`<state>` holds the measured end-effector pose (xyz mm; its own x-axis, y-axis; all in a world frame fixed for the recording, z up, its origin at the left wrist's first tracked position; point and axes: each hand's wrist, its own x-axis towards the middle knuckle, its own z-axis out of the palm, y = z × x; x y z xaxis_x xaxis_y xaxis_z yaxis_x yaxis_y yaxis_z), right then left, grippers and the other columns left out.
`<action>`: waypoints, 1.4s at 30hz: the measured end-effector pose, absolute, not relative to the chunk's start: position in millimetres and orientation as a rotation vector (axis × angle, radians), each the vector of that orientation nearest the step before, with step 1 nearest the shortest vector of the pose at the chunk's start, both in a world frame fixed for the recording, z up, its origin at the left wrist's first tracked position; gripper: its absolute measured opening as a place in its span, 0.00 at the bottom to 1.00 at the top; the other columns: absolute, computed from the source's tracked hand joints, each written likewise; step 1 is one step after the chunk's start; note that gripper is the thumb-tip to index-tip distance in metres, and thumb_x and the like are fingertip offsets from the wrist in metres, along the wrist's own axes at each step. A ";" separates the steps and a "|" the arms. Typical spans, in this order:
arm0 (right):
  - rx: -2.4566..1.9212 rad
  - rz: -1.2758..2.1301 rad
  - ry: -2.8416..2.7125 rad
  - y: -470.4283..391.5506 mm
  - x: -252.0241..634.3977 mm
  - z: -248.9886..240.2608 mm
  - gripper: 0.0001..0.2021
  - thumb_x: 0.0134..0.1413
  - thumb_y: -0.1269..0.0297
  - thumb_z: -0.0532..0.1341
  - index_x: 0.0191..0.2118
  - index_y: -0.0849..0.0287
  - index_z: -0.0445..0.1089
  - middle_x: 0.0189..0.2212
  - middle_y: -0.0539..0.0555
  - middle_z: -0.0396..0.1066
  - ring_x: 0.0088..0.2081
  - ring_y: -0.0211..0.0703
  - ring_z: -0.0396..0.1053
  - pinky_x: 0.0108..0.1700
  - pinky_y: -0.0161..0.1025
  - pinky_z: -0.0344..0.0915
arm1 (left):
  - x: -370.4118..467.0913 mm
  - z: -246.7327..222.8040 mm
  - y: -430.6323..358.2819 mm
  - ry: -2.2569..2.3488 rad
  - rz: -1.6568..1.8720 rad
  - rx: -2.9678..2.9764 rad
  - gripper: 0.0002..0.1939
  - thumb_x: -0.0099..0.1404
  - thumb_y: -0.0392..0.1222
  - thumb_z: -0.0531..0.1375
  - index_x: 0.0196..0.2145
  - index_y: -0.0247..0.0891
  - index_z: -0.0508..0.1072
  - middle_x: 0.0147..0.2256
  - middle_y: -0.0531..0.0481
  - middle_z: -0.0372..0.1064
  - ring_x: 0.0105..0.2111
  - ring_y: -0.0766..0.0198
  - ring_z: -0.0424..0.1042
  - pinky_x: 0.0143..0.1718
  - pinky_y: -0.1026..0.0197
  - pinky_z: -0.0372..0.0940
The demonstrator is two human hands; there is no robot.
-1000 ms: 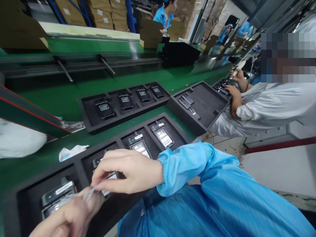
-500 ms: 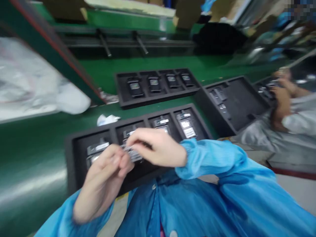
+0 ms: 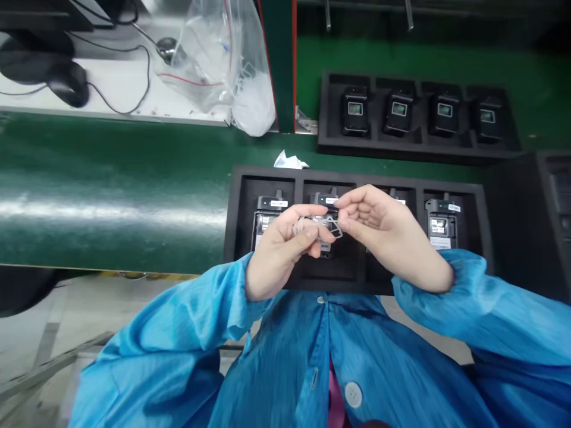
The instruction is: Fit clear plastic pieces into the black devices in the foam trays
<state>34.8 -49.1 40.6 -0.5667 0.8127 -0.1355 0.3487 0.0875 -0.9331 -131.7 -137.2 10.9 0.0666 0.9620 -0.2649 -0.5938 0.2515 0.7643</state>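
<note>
Even overhead light, frame sharp at centre, bent at the edges.

Broad white glare streaks the glossy green conveyor belt (image 3: 111, 196) at left. Black foam tray (image 3: 357, 178) swallows detail in its pockets. Hands cast only soft shadows. Straight lines bow toward the corners; the upper right corner falls dim; clear plastic bag (image 3: 214, 53) glints.

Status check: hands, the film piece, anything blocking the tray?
Left hand and right hand both pinching clear film piece. Film held above near tray, over second device. Nothing blocking the tray.
</note>
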 end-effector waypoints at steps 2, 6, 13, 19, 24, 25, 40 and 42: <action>-1.153 1.513 -1.954 -49.2 34.0 39.9 0.09 0.54 0.67 0.63 0.41 0.60 0.68 0.32 0.51 0.71 0.34 0.35 0.70 0.38 0.35 0.70 | -133.5 9.4 -136.8 0.889 1.277 0.575 0.15 0.65 0.39 0.62 0.50 0.38 0.70 0.34 0.51 0.74 0.27 0.73 0.66 0.32 0.68 0.62; -1.002 1.272 -2.146 -53.7 35.7 43.0 0.10 0.57 0.70 0.60 0.45 0.58 0.67 0.36 0.50 0.70 0.37 0.35 0.70 0.41 0.36 0.69 | -136.2 8.2 -136.2 0.912 1.269 0.591 0.19 0.63 0.38 0.64 0.51 0.40 0.70 0.37 0.49 0.75 0.29 0.71 0.67 0.33 0.67 0.63; -0.776 0.874 -2.433 -57.2 38.8 46.9 0.14 0.60 0.72 0.58 0.51 0.55 0.64 0.37 0.50 0.70 0.40 0.38 0.69 0.44 0.39 0.67 | -134.6 4.7 -135.5 0.922 1.262 0.523 0.12 0.66 0.43 0.62 0.47 0.40 0.73 0.31 0.51 0.73 0.22 0.76 0.62 0.24 0.70 0.56; -0.613 0.862 -2.470 -61.1 41.8 46.4 0.20 0.57 0.76 0.58 0.54 0.51 0.64 0.38 0.50 0.71 0.40 0.40 0.67 0.45 0.42 0.66 | -132.5 4.5 -133.4 0.981 1.298 0.420 0.11 0.60 0.40 0.66 0.41 0.39 0.74 0.27 0.55 0.70 0.17 0.79 0.56 0.18 0.71 0.46; -0.558 0.802 -2.513 -63.3 43.7 46.6 0.21 0.57 0.76 0.59 0.55 0.50 0.64 0.37 0.50 0.71 0.41 0.41 0.66 0.45 0.43 0.66 | -133.7 7.5 -132.5 0.927 1.286 0.345 0.12 0.58 0.40 0.67 0.41 0.39 0.75 0.28 0.56 0.67 0.16 0.80 0.56 0.17 0.71 0.43; -0.555 0.790 -2.515 -63.5 44.1 46.6 0.20 0.57 0.76 0.59 0.54 0.51 0.64 0.37 0.50 0.71 0.40 0.41 0.66 0.45 0.43 0.66 | -134.4 7.8 -132.5 0.921 1.285 0.331 0.12 0.58 0.39 0.67 0.41 0.39 0.75 0.29 0.56 0.67 0.16 0.80 0.56 0.16 0.71 0.43; -0.661 0.879 -2.541 -62.2 53.0 36.5 0.17 0.54 0.75 0.62 0.50 0.57 0.68 0.38 0.51 0.72 0.43 0.41 0.65 0.44 0.40 0.67 | -176.5 14.8 -129.5 1.017 1.405 0.264 0.15 0.58 0.37 0.64 0.43 0.46 0.72 0.31 0.57 0.67 0.15 0.80 0.45 0.13 0.71 0.41; -0.698 0.915 -2.539 -62.9 54.0 38.8 0.16 0.54 0.75 0.62 0.49 0.56 0.68 0.37 0.51 0.72 0.43 0.42 0.66 0.44 0.41 0.68 | -188.7 16.8 -130.8 1.100 1.437 0.388 0.16 0.60 0.40 0.62 0.47 0.49 0.71 0.33 0.56 0.68 0.16 0.79 0.46 0.14 0.71 0.43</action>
